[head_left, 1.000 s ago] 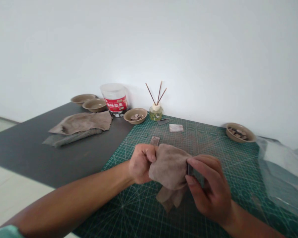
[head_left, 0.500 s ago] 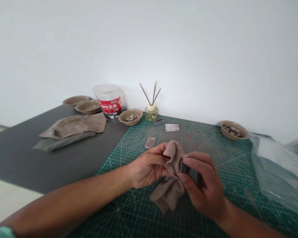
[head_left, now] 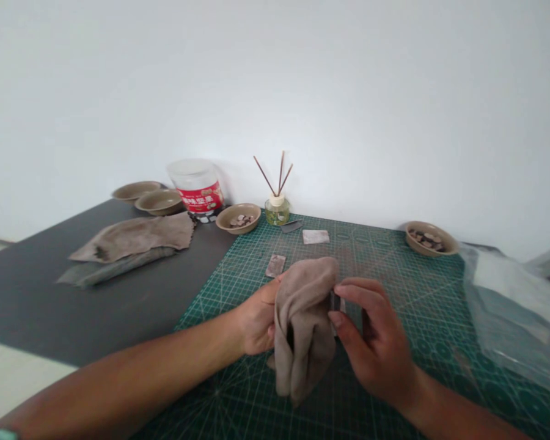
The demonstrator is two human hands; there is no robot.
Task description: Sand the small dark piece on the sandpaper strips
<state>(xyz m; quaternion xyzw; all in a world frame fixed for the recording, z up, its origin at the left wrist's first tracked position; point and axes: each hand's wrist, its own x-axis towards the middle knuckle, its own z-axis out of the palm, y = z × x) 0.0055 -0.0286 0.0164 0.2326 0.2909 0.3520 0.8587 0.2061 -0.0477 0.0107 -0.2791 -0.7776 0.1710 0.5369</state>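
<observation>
My left hand grips a crumpled taupe suede cloth, which hangs down over its fingers above the green cutting mat. My right hand pinches a small dark flat piece against the cloth's right side. Much of that piece is hidden by the fingers and cloth, so its exact shape is unclear. Just beyond my hands lies a small mottled tile on the mat. A pale square piece lies farther back.
A second suede cloth and a grey strip lie on the dark tabletop. Along the wall stand tan bowls, a lidded tub and a reed diffuser. Clear plastic sheeting lies at right.
The cloth has opened out and now hangs lower from my left hand, covering its fingers. My right hand has shifted slightly left, and the view has turned slightly.
</observation>
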